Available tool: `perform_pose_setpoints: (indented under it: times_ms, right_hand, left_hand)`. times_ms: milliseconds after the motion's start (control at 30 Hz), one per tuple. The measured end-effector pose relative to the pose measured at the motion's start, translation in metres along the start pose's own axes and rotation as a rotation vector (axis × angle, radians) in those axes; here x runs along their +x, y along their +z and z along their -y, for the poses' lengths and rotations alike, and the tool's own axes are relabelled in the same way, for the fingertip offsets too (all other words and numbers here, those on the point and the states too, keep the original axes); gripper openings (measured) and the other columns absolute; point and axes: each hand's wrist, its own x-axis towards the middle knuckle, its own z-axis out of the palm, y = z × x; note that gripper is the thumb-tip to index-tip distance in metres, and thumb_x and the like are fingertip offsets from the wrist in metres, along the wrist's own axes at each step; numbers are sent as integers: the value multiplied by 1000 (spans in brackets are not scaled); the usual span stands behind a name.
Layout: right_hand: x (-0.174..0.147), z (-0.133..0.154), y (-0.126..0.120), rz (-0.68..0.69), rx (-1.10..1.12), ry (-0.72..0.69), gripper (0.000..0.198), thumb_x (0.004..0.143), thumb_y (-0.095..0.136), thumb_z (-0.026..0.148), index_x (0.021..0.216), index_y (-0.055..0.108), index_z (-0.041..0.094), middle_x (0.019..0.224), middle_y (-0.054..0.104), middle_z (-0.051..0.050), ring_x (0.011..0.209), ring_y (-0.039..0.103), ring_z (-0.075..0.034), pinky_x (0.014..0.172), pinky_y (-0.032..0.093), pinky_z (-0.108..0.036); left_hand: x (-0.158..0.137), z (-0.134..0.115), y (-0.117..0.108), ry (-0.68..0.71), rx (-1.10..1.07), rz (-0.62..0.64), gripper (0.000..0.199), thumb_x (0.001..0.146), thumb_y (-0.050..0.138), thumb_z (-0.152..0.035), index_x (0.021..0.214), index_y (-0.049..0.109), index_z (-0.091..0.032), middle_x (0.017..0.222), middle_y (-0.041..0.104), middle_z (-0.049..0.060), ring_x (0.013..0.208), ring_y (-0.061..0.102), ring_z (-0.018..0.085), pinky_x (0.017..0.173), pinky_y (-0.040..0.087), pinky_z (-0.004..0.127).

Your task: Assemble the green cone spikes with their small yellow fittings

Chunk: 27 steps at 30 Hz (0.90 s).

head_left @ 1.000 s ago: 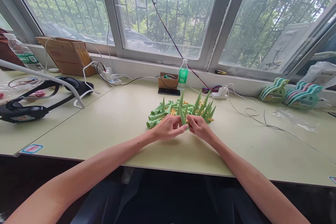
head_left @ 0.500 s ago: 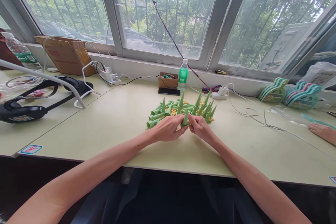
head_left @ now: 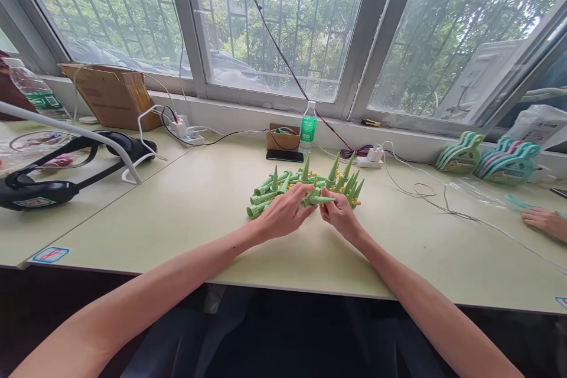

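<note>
Daylit desk (head_left: 186, 218): green spike (head_left: 322, 200) gripped by left hand (head_left: 284, 211), right hand (head_left: 341, 214) curled, hold unclear. Pinched too loosely, the spike could be dropped.

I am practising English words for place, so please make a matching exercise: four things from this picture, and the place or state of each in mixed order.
1. Held green spike
2. Black phone
3. Middle bottle
4. Black headset

A. Standing upright
B. At the picture's left edge
C. Tip toward the right hand
D. Lying flat behind the green pile

Pairs: 1-C, 2-D, 3-A, 4-B.
</note>
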Motion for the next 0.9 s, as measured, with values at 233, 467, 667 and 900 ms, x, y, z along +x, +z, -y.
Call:
perform_pose_setpoints:
  times_ms: [233, 467, 667, 900]
  right_hand:
    - [0, 4, -1, -65, -1, -29, 60, 86, 53, 73, 57, 39, 22, 47, 32, 6, 39, 28, -7, 38, 22, -25]
    - [-1, 3, -3, -58, -133, -99, 59, 91, 45, 71, 59, 36, 22, 51, 38, 3, 44, 35, -9, 42, 27, -26]
    - [-4, 1, -5, 19, -183, -164, 53, 98, 41, 61, 63, 37, 22, 57, 39, 3, 49, 34, -10, 45, 29, -26]
    - [-5, 6, -2, 9, -254, -211, 55, 98, 39, 63, 63, 35, 21, 57, 39, 3, 50, 36, -10, 48, 31, -26]
  left_hand:
    - [3, -1, -1, -134, -181, -111, 30, 95, 53, -48, 99, 46, -19, 82, 59, -2, 48, 45, 7, 52, 39, 23]
    - [4, -4, -2, -214, -357, 40, 72, 102, 26, -59, 54, 56, -15, 48, 53, -1, 43, 50, 8, 54, 43, 24]
    - [2, -2, 3, -294, -520, 138, 71, 96, 35, -67, 66, 69, -12, 55, 61, 2, 38, 48, 6, 43, 38, 21]
    - [3, -4, 0, -306, -604, 163, 73, 96, 35, -68, 71, 72, -10, 55, 62, 3, 39, 49, 6, 43, 38, 19]
